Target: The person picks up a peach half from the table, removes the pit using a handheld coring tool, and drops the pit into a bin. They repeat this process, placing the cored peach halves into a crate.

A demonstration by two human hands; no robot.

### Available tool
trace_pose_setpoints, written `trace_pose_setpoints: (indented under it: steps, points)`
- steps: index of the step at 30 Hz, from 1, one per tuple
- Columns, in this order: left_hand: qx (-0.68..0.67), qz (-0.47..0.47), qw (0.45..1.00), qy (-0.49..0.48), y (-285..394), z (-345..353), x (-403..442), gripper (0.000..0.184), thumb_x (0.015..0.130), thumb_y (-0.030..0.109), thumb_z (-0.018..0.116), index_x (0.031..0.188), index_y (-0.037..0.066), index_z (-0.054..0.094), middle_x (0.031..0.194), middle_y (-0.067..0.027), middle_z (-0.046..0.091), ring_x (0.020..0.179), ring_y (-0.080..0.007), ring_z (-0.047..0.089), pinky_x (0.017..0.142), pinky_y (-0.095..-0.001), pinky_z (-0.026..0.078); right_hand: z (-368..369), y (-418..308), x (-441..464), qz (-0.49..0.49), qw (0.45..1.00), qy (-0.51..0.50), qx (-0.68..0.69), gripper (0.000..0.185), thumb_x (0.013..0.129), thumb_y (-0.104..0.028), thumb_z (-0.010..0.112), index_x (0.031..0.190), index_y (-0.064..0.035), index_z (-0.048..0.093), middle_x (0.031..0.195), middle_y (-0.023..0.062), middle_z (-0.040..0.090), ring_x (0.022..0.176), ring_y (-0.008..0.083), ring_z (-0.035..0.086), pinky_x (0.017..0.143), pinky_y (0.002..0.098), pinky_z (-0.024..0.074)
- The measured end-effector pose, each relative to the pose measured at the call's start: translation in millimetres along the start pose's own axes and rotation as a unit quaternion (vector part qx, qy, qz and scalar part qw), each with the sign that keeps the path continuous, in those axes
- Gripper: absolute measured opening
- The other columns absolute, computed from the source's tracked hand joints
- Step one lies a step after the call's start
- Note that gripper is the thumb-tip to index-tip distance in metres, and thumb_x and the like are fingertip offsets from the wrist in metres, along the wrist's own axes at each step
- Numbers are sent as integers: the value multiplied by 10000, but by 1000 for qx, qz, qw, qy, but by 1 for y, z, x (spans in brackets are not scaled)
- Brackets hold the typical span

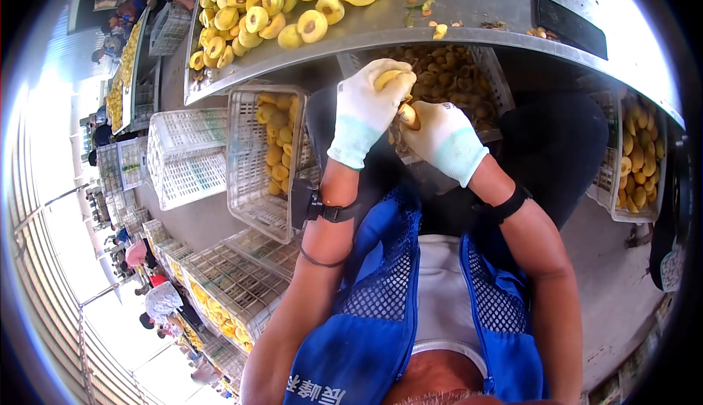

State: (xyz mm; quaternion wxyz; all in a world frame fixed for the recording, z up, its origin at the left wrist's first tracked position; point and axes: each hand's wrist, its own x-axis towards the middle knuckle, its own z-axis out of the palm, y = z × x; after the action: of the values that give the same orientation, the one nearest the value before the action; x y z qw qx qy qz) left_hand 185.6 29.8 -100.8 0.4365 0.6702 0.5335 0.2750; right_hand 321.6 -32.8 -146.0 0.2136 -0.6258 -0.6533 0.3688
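Note:
My left hand (370, 108), in a white glove with a pale green cuff, is closed on a yellow peach half (388, 79) held between thumb and fingers. Close beside it, my right hand (444, 135), gloved the same way, is closed round a small tool with a brown handle (408, 116); its working end is hidden near the left fingers. Both hands are just off the table's near edge, above a crate of brownish peach pits and scraps (447, 75). Halved yellow peaches (313, 25), some with pits showing, are heaped on the metal table (483, 9) ahead.
A black phone-like slab (570, 25) lies on the table at right. Crates of peach halves stand at my left (274, 141) and right (638, 156). An upturned white crate (187, 157) and stacked crates (242, 277) are further left. Other people (162, 302) are in the background.

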Motion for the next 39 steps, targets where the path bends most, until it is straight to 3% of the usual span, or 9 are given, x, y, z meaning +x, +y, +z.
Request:
trace_pose_setpoints:
  steps: [4, 7, 8, 10, 18, 24, 31, 34, 39]
  points:
    - [111, 124, 982, 86, -17, -27, -3, 175, 935, 107, 718, 1070, 9, 772, 1046, -88, 788, 929, -145, 720, 876, -296, 559, 8, 12, 0, -2, 997, 75, -33, 251, 917, -291, 676, 911, -41, 689, 764, 214, 704, 762, 409, 705, 714, 473, 565]
    - [294, 63, 928, 219, -25, -77, -3, 232, 926, 220, 758, 1098, 67, 781, 1085, -125, 786, 961, -225, 753, 919, -347, 565, 0, 15, 0, 26, 997, 65, 22, 280, 911, -310, 699, 907, -30, 686, 748, 217, 695, 741, 403, 699, 697, 464, 561]
    - [380, -84, 896, 215, -2, -93, -4, 355, 912, 324, 772, 1163, 73, 766, 1139, -143, 772, 1038, -286, 749, 947, -380, 557, -5, 12, -1, 42, 997, 45, 49, 286, 906, -313, 703, 906, -27, 685, 749, 215, 696, 745, 400, 700, 702, 461, 562]
    - [512, -71, 833, 197, -39, -138, 3, 447, 906, 389, 764, 1218, 70, 741, 1204, -147, 753, 1105, -316, 727, 983, -401, 544, -8, 8, -1, 41, 997, 42, 54, 313, 901, -333, 710, 904, -21, 688, 772, 205, 709, 776, 391, 711, 733, 459, 566]
    - [381, 130, 905, 139, -95, -147, 105, 591, 878, 438, 734, 1343, 77, 666, 1349, -194, 670, 1278, -350, 619, 1099, -417, 470, -16, -3, 5, 58, 993, -12, 101, 346, 879, -353, 709, 946, -13, 706, 831, 222, 724, 843, 400, 721, 805, 472, 571]
    - [484, 36, 874, 21, -85, -115, 156, 635, 810, 449, 753, 1346, 121, 660, 1265, -173, 711, 1208, -316, 651, 1026, -439, 498, -17, 2, 6, 52, 992, 4, 112, 344, 882, -342, 696, 925, -1, 698, 837, 240, 717, 847, 408, 716, 804, 479, 564]
    - [279, 184, 919, 210, -76, -77, 120, 363, 805, 176, 815, 1136, 46, 743, 1065, -147, 744, 965, -278, 711, 909, -385, 556, -15, 3, 8, 24, 985, 63, 157, 291, 856, -267, 694, 878, 21, 671, 684, 175, 694, 694, 340, 730, 680, 403, 572]
    - [99, 128, 965, 207, -46, -55, 89, 363, 874, 86, 774, 1225, 32, 699, 1084, -80, 738, 869, -179, 695, 845, -313, 573, -22, 0, 9, 46, 982, 51, 174, 322, 868, -330, 706, 916, -12, 688, 826, 235, 709, 829, 410, 709, 775, 470, 565]
    - [39, 114, 992, 38, -22, -16, 33, 465, 927, 133, 731, 1352, -16, 616, 1256, -95, 684, 1106, -145, 648, 990, -291, 521, -27, -3, 7, 49, 965, 77, 245, 296, 871, -308, 722, 877, -19, 659, 742, 196, 698, 740, 405, 702, 703, 472, 566]
